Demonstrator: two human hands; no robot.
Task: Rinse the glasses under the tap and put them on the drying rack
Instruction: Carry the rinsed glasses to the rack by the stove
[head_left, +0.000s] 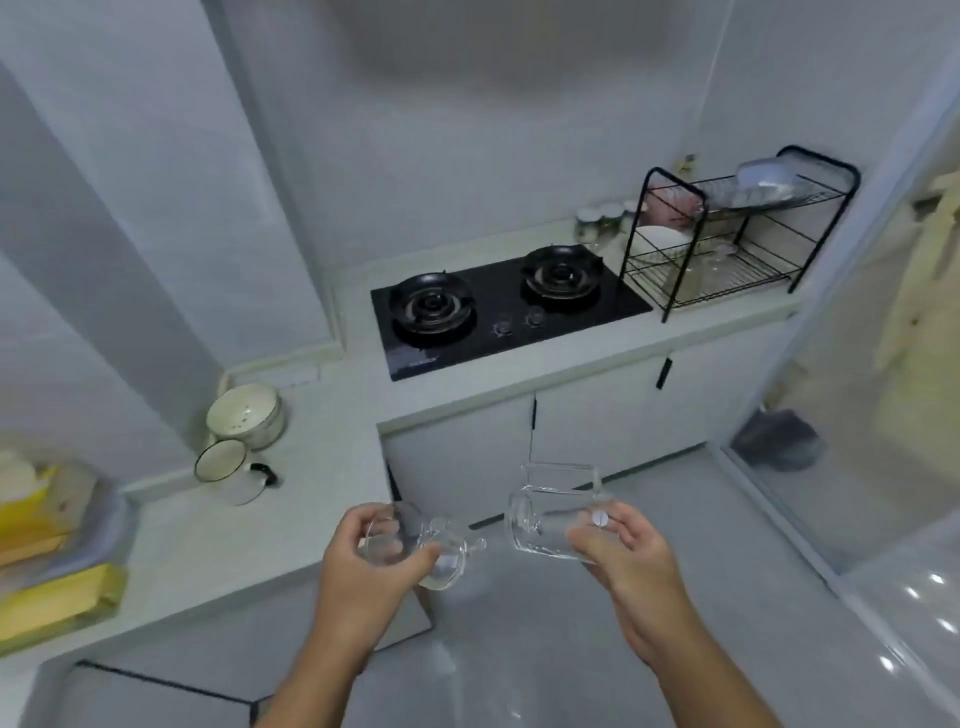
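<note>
Left hand (363, 558) gripping glass (410, 545), right hand (623, 556) gripping stickered glass (545, 530); hob (498, 312) branding unreadable

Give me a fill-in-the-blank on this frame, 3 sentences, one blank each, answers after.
1. Each hand holds a clear ____: the left hand holds one, the right hand another.
2. The black wire drying rack stands on the counter to the ____ of the gas stove.
3. The stove has ____ burners.

Answers: glass; right; two
</note>
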